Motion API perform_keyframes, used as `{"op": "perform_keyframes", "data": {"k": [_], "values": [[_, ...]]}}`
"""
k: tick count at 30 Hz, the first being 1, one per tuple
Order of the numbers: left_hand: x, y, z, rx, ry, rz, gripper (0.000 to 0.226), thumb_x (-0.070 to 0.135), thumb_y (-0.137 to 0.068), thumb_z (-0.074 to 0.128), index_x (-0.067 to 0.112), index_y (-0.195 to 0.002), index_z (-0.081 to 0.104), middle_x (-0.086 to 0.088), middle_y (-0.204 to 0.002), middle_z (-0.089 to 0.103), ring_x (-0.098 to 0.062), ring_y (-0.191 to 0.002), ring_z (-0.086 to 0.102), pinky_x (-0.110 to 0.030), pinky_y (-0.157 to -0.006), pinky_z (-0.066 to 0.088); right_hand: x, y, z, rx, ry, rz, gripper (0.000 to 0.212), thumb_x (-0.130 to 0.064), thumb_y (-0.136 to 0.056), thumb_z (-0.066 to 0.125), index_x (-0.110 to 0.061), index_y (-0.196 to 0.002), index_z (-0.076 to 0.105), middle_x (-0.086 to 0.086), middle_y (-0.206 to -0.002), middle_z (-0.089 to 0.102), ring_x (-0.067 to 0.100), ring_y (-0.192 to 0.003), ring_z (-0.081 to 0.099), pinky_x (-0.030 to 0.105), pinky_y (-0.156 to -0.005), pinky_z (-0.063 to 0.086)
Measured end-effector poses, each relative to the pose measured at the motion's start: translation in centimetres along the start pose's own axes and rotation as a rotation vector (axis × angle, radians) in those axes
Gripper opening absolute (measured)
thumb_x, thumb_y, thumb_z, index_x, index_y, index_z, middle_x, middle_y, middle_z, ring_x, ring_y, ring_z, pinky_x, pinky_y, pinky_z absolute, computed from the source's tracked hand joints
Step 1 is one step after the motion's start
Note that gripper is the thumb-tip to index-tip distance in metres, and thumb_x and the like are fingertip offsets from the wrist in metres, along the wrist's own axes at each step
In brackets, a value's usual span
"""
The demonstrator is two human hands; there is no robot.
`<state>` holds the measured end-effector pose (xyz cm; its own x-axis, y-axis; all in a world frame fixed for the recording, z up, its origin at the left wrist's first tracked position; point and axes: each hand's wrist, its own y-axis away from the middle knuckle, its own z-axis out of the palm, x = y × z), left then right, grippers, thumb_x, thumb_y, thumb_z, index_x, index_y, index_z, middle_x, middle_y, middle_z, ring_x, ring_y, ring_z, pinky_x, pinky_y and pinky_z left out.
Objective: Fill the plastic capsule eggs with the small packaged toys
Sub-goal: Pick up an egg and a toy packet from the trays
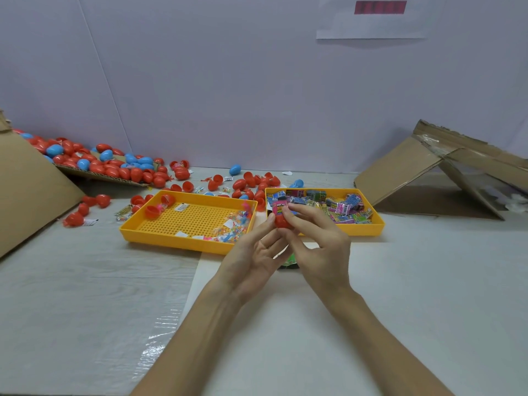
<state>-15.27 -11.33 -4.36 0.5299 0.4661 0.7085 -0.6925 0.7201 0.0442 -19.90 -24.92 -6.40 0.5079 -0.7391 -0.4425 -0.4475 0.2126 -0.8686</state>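
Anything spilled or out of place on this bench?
Yes. Red and blue capsule eggs spill off the cardboard flap at far left and lie scattered on the table behind the yellow trays, with open halves and loose toy packets among them. The cardboard box at right is torn, its flaps splayed.

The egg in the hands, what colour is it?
The egg is red, with a pink packet sticking out on top; the head view shows it.
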Motion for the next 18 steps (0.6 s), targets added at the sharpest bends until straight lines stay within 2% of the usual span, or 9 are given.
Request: {"op": "perform_keyframes", "data": {"k": [3, 9, 12, 14, 18], "values": [[-0.10, -0.09, -0.11, 0.002, 0.012, -0.005, 0.026, 0.027, -0.088, 0.074, 0.015, -0.111, 0.078, -0.008, -0.111, 0.075, -0.016, -0.102, 0.072, -0.032, -0.095, 0.057, 0.02, 0.08, -0.05, 0.015, -0.005, 0.009, 0.032, 0.000, -0.082, 0.078, -0.003, -0.114, 0.075, 0.003, -0.117, 0.071, 0.010, -0.109, 0.066, 0.018, -0.096, 0.049], [-0.17, -0.11, -0.13, 0.004, 0.015, 0.003, 0.016, 0.025, -0.089, 0.073, 0.018, -0.100, 0.081, -0.003, -0.102, 0.076, -0.013, -0.095, 0.073, -0.030, -0.091, 0.058, -0.22, 0.04, -0.19, 0.041, 0.003, 0.021, 0.031, -0.001, -0.079, 0.079, -0.002, -0.111, 0.075, 0.002, -0.116, 0.071, 0.005, -0.110, 0.066, 0.017, -0.098, 0.049], [-0.21, -0.17, -0.18, 0.012, 0.010, 0.017, 0.020, 0.025, -0.087, 0.075, 0.016, -0.104, 0.081, -0.009, -0.109, 0.075, -0.019, -0.108, 0.072, -0.032, -0.093, 0.057, -0.27, -0.03, -0.23, 0.018, 0.019, 0.048, 0.035, 0.000, -0.081, 0.080, -0.006, -0.115, 0.075, 0.002, -0.122, 0.071, 0.007, -0.117, 0.064, 0.022, -0.100, 0.049], [-0.22, -0.19, -0.20, 0.018, -0.010, 0.032, 0.022, 0.026, -0.089, 0.073, 0.015, -0.108, 0.080, -0.012, -0.115, 0.074, -0.022, -0.114, 0.069, -0.032, -0.091, 0.058, -0.31, -0.11, -0.15, -0.017, 0.049, 0.034, 0.041, 0.001, -0.083, 0.077, -0.009, -0.122, 0.072, 0.003, -0.126, 0.067, 0.007, -0.121, 0.059, 0.019, -0.100, 0.046], [-0.27, -0.22, -0.21, 0.033, -0.068, 0.059, 0.025, 0.029, -0.091, 0.071, 0.017, -0.113, 0.078, -0.013, -0.126, 0.070, -0.021, -0.120, 0.066, -0.029, -0.091, 0.057, -0.03, -0.13, -0.04, -0.050, 0.069, -0.056, 0.037, 0.001, -0.088, 0.073, -0.007, -0.123, 0.071, 0.004, -0.117, 0.065, 0.008, -0.111, 0.060, 0.017, -0.094, 0.047]]}}
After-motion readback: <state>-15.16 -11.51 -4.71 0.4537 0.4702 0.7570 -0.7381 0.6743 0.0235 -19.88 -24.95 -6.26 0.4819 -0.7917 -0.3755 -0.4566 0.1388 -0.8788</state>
